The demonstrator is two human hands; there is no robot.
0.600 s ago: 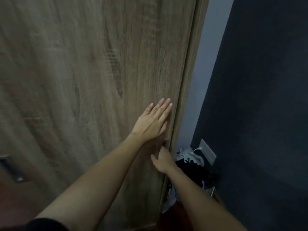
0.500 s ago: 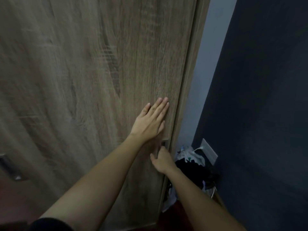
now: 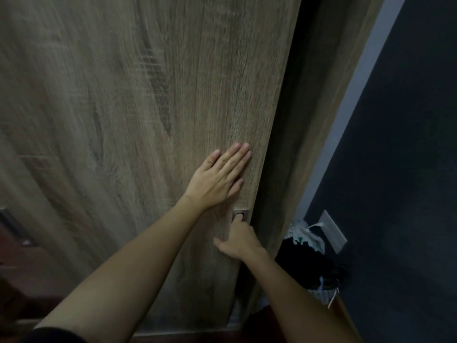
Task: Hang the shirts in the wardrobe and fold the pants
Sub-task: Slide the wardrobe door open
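Observation:
The wood-grain sliding wardrobe door [image 3: 123,107] fills most of the view. My left hand [image 3: 217,179] presses flat on it with straight fingers, near its right edge. Just below, my right hand [image 3: 241,240] hooks its fingertips into the small recessed metal handle [image 3: 241,215], thumb spread to the left. A dark gap [image 3: 279,144] shows between the door's edge and the wardrobe's side panel [image 3: 329,95]; the inside is too dark to make out. A heap of dark and white clothes [image 3: 304,258] lies low on the right, beside the wardrobe.
A dark blue wall [image 3: 395,169] stands close on the right, with a white socket plate [image 3: 332,231] and a plugged-in cable. Another recessed handle [image 3: 12,224] sits at the far left edge. Reddish floor shows along the bottom.
The door has slid to the left and a dark gap has opened at its right edge. Both hands moved left with the door; the handle is now uncovered.

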